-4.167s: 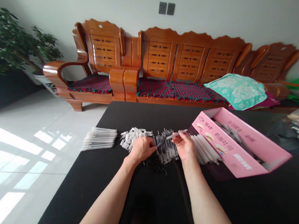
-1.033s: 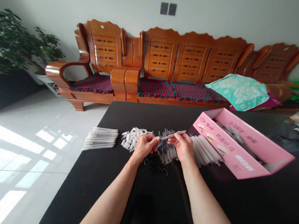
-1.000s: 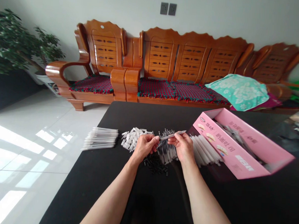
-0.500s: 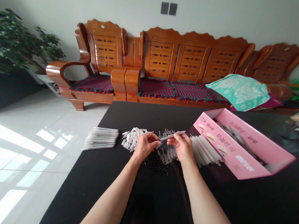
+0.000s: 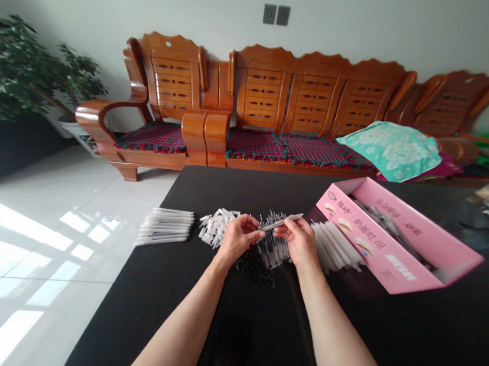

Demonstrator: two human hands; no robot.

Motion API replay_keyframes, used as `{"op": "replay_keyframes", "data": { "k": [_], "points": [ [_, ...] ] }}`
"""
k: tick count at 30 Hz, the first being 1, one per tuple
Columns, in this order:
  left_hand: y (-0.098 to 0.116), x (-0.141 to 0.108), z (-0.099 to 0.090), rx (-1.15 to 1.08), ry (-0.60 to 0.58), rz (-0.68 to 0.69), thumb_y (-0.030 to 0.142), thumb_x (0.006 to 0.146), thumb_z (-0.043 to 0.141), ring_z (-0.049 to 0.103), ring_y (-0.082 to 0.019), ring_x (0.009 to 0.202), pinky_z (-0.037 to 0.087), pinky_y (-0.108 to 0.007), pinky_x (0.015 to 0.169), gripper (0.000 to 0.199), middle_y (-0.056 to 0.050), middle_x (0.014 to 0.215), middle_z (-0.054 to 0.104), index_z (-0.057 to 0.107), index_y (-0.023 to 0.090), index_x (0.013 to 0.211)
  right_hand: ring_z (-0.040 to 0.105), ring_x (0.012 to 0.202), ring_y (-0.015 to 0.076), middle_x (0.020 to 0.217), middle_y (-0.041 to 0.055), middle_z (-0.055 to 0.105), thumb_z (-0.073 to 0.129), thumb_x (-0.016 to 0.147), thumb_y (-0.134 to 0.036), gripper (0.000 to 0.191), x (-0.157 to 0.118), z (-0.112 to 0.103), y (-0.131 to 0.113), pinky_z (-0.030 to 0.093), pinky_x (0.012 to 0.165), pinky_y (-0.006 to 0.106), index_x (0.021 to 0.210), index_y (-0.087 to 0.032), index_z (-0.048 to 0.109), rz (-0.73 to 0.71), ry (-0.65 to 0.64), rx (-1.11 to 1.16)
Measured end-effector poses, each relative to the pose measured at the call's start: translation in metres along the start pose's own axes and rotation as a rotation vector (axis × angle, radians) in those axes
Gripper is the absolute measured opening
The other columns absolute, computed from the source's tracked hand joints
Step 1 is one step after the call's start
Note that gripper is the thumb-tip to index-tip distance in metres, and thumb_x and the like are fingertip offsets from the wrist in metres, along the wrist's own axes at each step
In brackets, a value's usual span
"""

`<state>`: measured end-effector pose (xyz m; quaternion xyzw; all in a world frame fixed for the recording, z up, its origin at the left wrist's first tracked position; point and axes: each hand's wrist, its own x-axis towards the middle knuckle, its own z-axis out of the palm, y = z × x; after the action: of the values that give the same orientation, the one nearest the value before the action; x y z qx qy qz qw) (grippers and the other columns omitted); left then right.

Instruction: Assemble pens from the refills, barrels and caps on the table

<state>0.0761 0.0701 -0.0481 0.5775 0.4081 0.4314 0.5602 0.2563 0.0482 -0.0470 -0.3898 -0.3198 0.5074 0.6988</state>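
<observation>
A pale, translucent pen [image 5: 282, 222] slants up to the right between my two hands, above the table. My right hand [image 5: 301, 243] is closed round its middle, thumb on top. At its lower left end, my left hand [image 5: 238, 239] pinches with thumb and fingertips; a small part there may be hidden by the fingers. Beneath the hands lie pen refills [image 5: 274, 244] with dark, thin stems, and a heap of small black plugs [image 5: 256, 271]. White pen caps [image 5: 215, 225] are piled left of my left hand. Frosted pen barrels [image 5: 336, 249] lie right of my right hand.
A row of pens [image 5: 165, 226] with dark ends lies at the left edge of the black table [image 5: 158, 299]. On the right stands a pink open box [image 5: 385, 255] holding more pen-like pieces. Wooden seats [image 5: 262, 90] line the wall behind.
Little differs. My left thumb and fingers have shifted slightly at the pen's left end, while the right hand keeps its hold.
</observation>
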Motion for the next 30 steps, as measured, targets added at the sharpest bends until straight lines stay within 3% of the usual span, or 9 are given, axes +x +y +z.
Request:
{"op": "replay_keyframes", "data": {
  "k": [5, 9, 12, 17, 21, 25, 30],
  "points": [
    [0.003, -0.002, -0.002, 0.101, -0.069, -0.034, 0.058, 0.087, 0.054, 0.045, -0.006, 0.038, 0.031, -0.018, 0.038, 0.048, 0.000, 0.053, 0.058, 0.068, 0.013, 0.075, 0.071, 0.052, 0.0182, 0.065, 0.0036, 0.074, 0.082, 0.069, -0.030, 0.026, 0.001, -0.001, 0.000, 0.062, 0.051, 0.027, 0.079, -0.018, 0.061, -0.001, 0.004, 0.003],
    [0.004, -0.002, 0.000, 0.063, -0.071, -0.039, 0.050, 0.075, 0.071, 0.045, -0.007, 0.038, 0.030, -0.017, 0.036, 0.037, 0.003, 0.048, 0.053, 0.064, 0.014, 0.072, 0.071, 0.052, 0.0179, 0.065, 0.0048, 0.075, 0.081, 0.070, -0.029, 0.024, 0.000, 0.000, -0.001, 0.061, 0.050, 0.026, 0.078, -0.017, 0.062, 0.002, 0.002, -0.003],
    [0.004, -0.001, 0.001, -0.033, -0.026, -0.020, 0.047, 0.067, 0.079, 0.049, -0.008, 0.041, 0.033, -0.016, 0.036, 0.039, 0.003, 0.056, 0.057, 0.063, 0.015, 0.083, 0.071, 0.052, 0.0177, 0.066, 0.0045, 0.075, 0.081, 0.071, -0.029, 0.023, 0.000, 0.000, -0.001, 0.061, 0.050, 0.026, 0.078, -0.017, 0.062, 0.000, 0.002, -0.007],
    [0.005, -0.003, 0.000, 0.065, -0.092, -0.059, 0.059, 0.086, 0.053, 0.044, -0.006, 0.035, 0.028, -0.017, 0.032, 0.049, -0.001, 0.058, 0.060, 0.067, 0.013, 0.079, 0.071, 0.052, 0.0178, 0.065, 0.0042, 0.074, 0.081, 0.070, -0.030, 0.024, 0.001, -0.001, 0.000, 0.061, 0.051, 0.026, 0.078, -0.017, 0.062, -0.002, 0.002, -0.004],
    [0.005, -0.004, -0.001, 0.129, -0.143, -0.056, 0.051, 0.081, 0.064, 0.041, -0.007, 0.033, 0.027, -0.019, 0.034, 0.037, 0.003, 0.047, 0.054, 0.065, 0.015, 0.072, 0.070, 0.052, 0.0175, 0.065, 0.0040, 0.074, 0.081, 0.070, -0.030, 0.024, 0.001, -0.001, 0.000, 0.061, 0.050, 0.026, 0.076, -0.018, 0.061, 0.002, -0.002, -0.013],
    [0.007, -0.005, 0.002, 0.248, -0.058, 0.022, 0.037, 0.076, 0.072, 0.051, -0.011, 0.042, 0.034, -0.021, 0.043, 0.022, 0.002, 0.048, 0.056, 0.066, 0.016, 0.072, 0.069, 0.050, 0.0164, 0.064, 0.0028, 0.074, 0.081, 0.070, -0.030, 0.024, 0.000, 0.000, 0.000, 0.060, 0.047, 0.025, 0.075, -0.018, 0.061, 0.005, 0.003, -0.021],
    [0.013, -0.010, 0.009, 0.489, 0.013, 0.253, 0.028, 0.075, 0.073, 0.056, -0.013, 0.056, 0.038, -0.024, 0.054, 0.013, -0.001, 0.062, 0.064, 0.067, 0.018, 0.069, 0.067, 0.047, 0.0152, 0.063, 0.0033, 0.073, 0.082, 0.068, -0.030, 0.025, 0.001, 0.000, 0.000, 0.059, 0.044, 0.024, 0.074, -0.017, 0.061, 0.011, 0.045, -0.026]
  ]
}}
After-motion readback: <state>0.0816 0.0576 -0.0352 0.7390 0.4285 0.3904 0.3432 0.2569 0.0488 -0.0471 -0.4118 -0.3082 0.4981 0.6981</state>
